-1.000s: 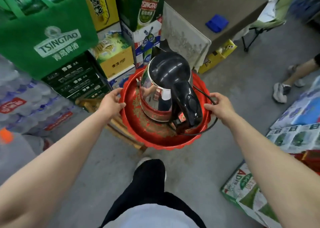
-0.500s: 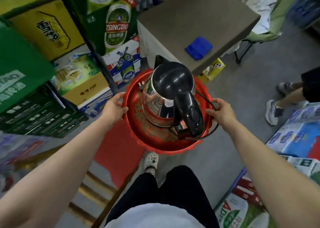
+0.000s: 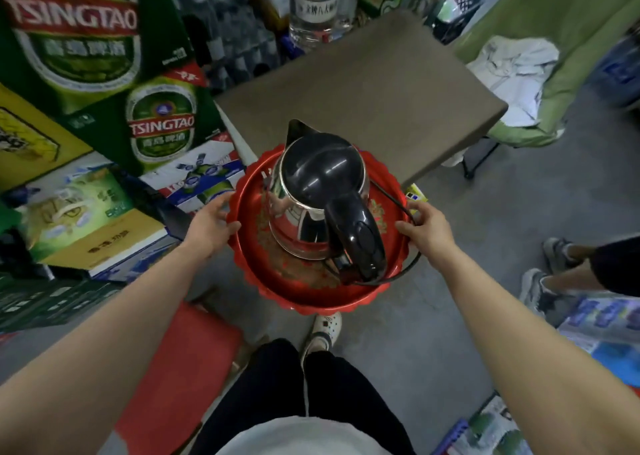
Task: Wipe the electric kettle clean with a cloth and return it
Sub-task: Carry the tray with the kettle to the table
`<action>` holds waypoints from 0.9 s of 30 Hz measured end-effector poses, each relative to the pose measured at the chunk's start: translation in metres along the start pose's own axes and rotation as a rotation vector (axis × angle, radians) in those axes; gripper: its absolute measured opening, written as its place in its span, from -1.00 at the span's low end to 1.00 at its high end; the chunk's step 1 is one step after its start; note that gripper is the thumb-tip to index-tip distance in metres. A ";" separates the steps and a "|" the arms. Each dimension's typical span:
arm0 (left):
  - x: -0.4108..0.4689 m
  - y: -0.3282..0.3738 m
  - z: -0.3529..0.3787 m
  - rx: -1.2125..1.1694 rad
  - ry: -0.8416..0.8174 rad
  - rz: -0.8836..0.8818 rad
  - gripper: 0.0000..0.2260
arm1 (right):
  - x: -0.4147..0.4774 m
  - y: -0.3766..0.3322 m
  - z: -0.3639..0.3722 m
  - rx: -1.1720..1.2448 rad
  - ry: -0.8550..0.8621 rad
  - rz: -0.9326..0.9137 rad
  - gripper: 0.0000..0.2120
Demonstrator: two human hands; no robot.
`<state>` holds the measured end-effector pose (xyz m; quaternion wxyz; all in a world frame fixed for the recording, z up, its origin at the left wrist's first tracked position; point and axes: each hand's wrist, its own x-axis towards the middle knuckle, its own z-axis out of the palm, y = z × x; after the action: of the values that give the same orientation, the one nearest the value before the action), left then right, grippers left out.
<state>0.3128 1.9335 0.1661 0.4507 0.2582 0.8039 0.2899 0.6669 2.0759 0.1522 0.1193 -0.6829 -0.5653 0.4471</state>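
Observation:
A steel electric kettle (image 3: 304,219) with a black lid and black handle stands upright on a round red tray (image 3: 277,281). I carry the tray in the air with both hands. My left hand (image 3: 211,224) grips its left rim, my right hand (image 3: 424,227) grips its right rim. The kettle's black cord (image 3: 403,212) loops over the tray's right edge under my right hand. The tray's far edge overlaps the near corner of a brown table (image 3: 363,98). The blue cloth is hidden behind the kettle or out of sight.
Stacked beer cartons (image 3: 104,115) and bottles fill the left. A red stool (image 3: 176,368) stands below left. A green folding chair (image 3: 554,73) with white cloth sits right of the table. Another person's legs (image 3: 571,267) stand at the right, with packaged goods (image 3: 609,330) beside them.
I have stepped forward with the tray, so the table is closer and the tray now reaches its near corner. The blue cloth seen earlier on the table no longer shows.

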 end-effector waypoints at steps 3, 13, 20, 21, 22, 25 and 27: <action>0.028 0.037 0.021 0.016 0.014 -0.017 -0.44 | 0.045 -0.014 -0.023 -0.005 -0.022 -0.003 -0.64; 0.143 0.151 0.082 0.015 -0.048 0.064 -0.44 | 0.167 -0.037 -0.085 0.076 0.057 0.016 -0.69; 0.221 0.225 0.133 0.028 -0.032 0.051 -0.47 | 0.285 -0.053 -0.130 0.051 0.051 0.000 -0.68; 0.234 0.236 0.140 0.032 -0.028 0.043 -0.46 | 0.308 -0.055 -0.136 0.034 0.039 -0.012 -0.69; 0.250 0.247 0.149 0.035 -0.019 0.034 -0.46 | 0.332 -0.059 -0.142 0.012 0.028 -0.024 -0.69; 0.299 0.278 0.175 0.033 0.022 0.021 -0.44 | 0.409 -0.072 -0.160 -0.042 0.018 -0.064 -0.68; 0.334 0.296 0.194 0.012 0.051 0.028 -0.44 | 0.459 -0.085 -0.169 -0.067 0.023 -0.077 -0.67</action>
<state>0.3741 2.4112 0.0981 0.4245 0.2645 0.8131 0.2979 0.7185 2.5658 0.0875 0.1200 -0.6693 -0.6044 0.4152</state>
